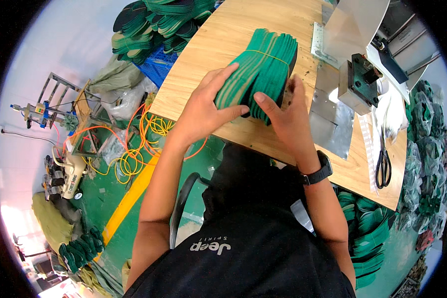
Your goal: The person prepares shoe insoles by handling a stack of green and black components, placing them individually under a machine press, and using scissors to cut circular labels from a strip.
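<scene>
A thick bundle of green insoles (263,62), standing on edge with tan and dark layers showing, rests on the wooden table in front of me. A thin yellow band goes round its far half. My left hand (206,107) grips the left side, fingers along the bundle and thumb across its near end. From the right, my right hand (288,111) holds the near end, its thumb on top and its fingers against the dark right side. A watch is on my right wrist.
A metal block device (360,82) stands on the table's right, beside a metal plate (333,124) and black-handled scissors (383,169). More insoles are piled over a blue crate (156,64) at far left. Orange and yellow hoses (134,154) lie on the floor; insole stacks (367,238) stand lower right.
</scene>
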`<state>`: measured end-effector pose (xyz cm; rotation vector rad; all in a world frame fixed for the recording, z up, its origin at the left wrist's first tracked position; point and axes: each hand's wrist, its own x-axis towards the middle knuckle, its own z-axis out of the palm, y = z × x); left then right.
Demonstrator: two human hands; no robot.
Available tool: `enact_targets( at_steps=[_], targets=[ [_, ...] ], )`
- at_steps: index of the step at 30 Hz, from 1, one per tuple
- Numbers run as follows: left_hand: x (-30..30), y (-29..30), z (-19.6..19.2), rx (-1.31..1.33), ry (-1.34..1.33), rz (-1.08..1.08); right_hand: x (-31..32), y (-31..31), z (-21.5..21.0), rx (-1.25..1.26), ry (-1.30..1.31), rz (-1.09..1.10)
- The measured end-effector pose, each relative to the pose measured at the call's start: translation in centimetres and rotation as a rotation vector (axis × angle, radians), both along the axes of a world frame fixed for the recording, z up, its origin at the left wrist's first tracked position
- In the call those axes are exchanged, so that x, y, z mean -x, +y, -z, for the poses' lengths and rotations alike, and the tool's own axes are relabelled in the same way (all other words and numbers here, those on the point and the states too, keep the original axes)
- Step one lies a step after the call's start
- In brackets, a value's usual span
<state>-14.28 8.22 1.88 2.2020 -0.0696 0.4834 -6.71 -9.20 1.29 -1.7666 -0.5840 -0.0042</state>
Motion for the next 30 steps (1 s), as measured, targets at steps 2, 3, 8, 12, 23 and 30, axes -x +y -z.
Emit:
enact_targets(
  at_steps=[2, 3, 8, 12, 23, 30],
  targets=[
    [0.3, -0.8, 0.0, 0.025, -0.026, 0.012, -0.7, 0.1, 0.4, 0.012, -0.083, 0.051],
    [0.4, -1.0, 0.0, 0.035, -0.039, 0.019, -1.3, 0.3, 0.6, 0.071, -0.15, 0.08],
    [0.5, -0.9, 0.6, 0.111, 0.058, 0.026, -1.9, -0.1, 0.2, 0.2, -0.195, 0.043],
    [1.3, 1.0, 0.6, 0.104, 0.146, 0.039, -1.2, -2.5, -0.5, 0.225, 0.045, -0.052],
    [0.1, -0.2, 0.2, 0.064, 0.055, 0.032, -2.4, -1.8, 0.5, 0.233, -0.237, -0.001],
    [-2.2, 0.2, -2.5, -0.24, 0.192, -0.03, -1.7, -5.3, -1.7, 0.423, 0.011, -0.087]
  ],
)
